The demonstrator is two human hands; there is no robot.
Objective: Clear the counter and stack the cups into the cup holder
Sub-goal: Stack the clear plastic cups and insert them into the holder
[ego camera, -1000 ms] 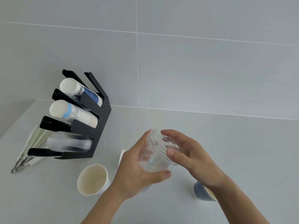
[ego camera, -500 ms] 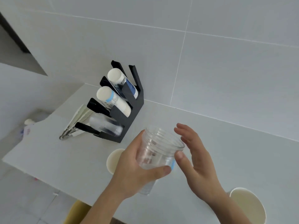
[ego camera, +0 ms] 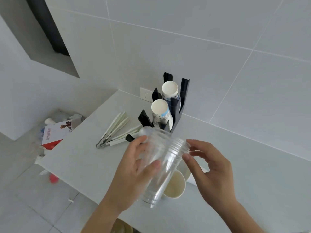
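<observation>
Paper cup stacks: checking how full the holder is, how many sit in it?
2: one stack in the rear slot of the holder, one just ahead. Nearer slots are partly hidden.

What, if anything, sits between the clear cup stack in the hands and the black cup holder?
Nothing visible does. The left hand holds the clear cup stack just in front of the cup holder; its rim already overlaps the holder's lowest slot in this view. The tongs lie off to the left.

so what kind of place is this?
Likely a drinks or cafe prep counter: black slotted cup holder with sleeves of white paper cups, white plastic tongs, white tiled wall.
</observation>
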